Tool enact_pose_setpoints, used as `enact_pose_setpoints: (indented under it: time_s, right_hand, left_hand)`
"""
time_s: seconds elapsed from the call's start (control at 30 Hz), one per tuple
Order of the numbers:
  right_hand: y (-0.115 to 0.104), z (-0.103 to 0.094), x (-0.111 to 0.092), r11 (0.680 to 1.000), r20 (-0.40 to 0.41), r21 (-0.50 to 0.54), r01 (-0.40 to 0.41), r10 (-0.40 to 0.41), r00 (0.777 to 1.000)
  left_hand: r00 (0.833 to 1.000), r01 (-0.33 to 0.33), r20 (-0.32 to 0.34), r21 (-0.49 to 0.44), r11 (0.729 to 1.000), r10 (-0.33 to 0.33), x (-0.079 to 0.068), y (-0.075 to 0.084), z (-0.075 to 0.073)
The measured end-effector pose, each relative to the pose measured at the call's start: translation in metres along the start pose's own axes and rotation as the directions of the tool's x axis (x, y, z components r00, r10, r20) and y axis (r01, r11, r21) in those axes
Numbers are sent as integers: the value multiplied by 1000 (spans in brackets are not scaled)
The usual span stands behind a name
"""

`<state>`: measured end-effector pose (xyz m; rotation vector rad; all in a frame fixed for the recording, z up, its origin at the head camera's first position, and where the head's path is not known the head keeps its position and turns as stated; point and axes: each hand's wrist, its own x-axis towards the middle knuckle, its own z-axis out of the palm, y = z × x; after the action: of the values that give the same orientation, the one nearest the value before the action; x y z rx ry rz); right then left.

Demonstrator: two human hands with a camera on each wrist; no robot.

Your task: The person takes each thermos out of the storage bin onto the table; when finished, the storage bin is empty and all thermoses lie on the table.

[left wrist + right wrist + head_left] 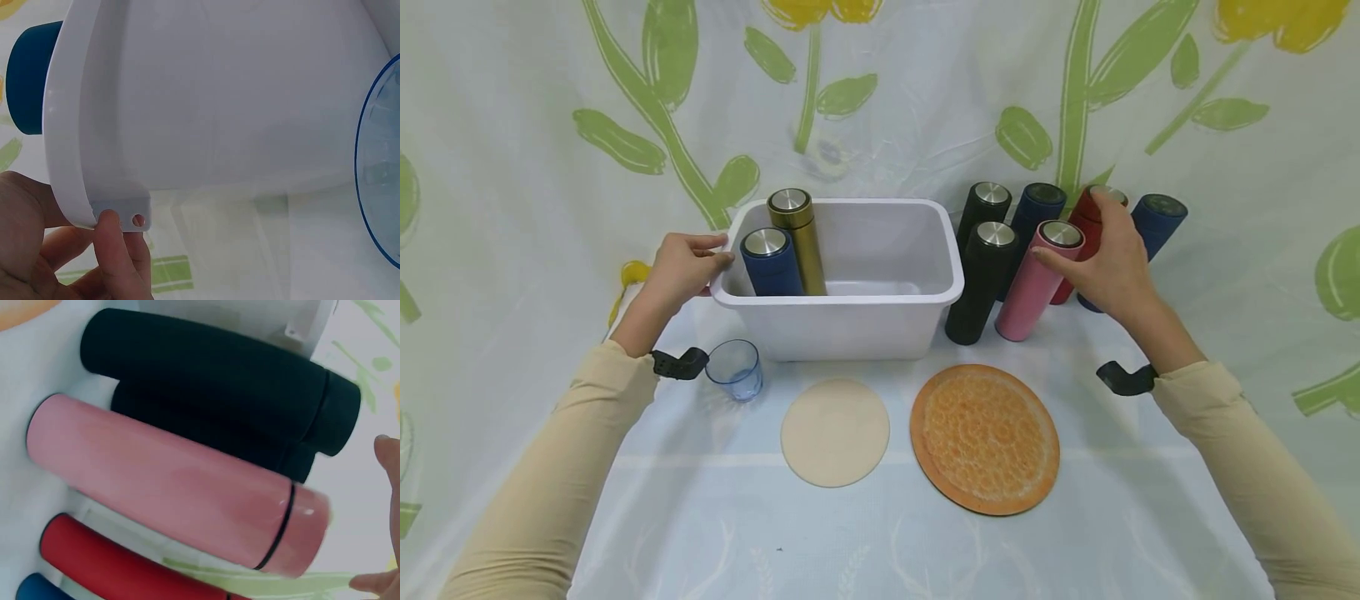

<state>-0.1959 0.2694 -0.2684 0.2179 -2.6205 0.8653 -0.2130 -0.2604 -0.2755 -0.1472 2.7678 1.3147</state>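
Observation:
At the left end of a white plastic tub (835,329), my left hand (688,267) grips the rim; the left wrist view shows its fingers at a small tab with a hole (139,220). A gold thermos (805,250) and a blue thermos (772,267) stand inside the tub. My right hand (1108,258) is spread above the pink thermos (1033,287), near the red thermos (1088,221). In the right wrist view, its fingers (392,465) are apart from the top of the pink thermos.
Two black thermoses (976,287) stand against the tub's right side, with a blue thermos (1037,208) behind. Another blue thermos (1159,221) is farthest right. In front lie a blue-tinted glass (741,383), a cream disc (835,433) and a round orange-brown textured disc (985,437).

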Motion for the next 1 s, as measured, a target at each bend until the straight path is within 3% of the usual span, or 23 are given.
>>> enact_pose_setpoints:
  time_s: [0.37, 0.7, 1.0]
  right_hand:
    - [-36, 1, -8, 983, -87, 53, 175, -170, 981]
    - [-49, 4, -16, 988, -46, 54, 148, -145, 988]
    - [-63, 11, -23, 975, -39, 68, 211, -209, 977]
  left_hand:
    - [1000, -7, -7, 1, 1000, 7, 1, -2, -1]
    - [1000, 2, -13, 3, 1000, -2, -2, -1, -1]
    - [1000, -6, -7, 4, 1000, 6, 0, -1, 1]
